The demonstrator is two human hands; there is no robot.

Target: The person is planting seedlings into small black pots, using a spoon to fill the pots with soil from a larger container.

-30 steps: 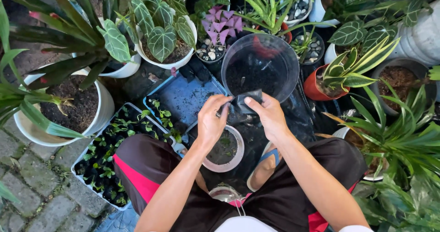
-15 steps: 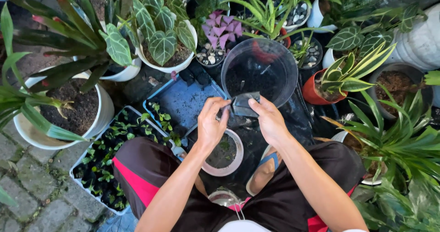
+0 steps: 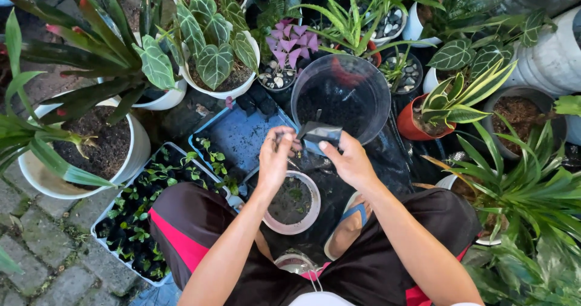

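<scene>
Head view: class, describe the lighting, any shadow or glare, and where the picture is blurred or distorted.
Head view: soft, even daylight, no hard shadows; the clear plastic bowl shows only faint sheen; the left hand and right hand, both on a small dark bag, look slightly soft; the paving and the plants at the frame's edges bend a little, as through a wide lens.

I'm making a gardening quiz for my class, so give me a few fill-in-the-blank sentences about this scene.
1. Both hands, left hand and right hand, hold a small ____ plastic bag.
2. The round clear plastic bowl beyond the hands holds dark ____.
3. The small-leaved plant in the dark pot has ____ leaves.
4. The seedling tray lies on the person's ____ side.

Missing words: black; soil; purple; left
</scene>
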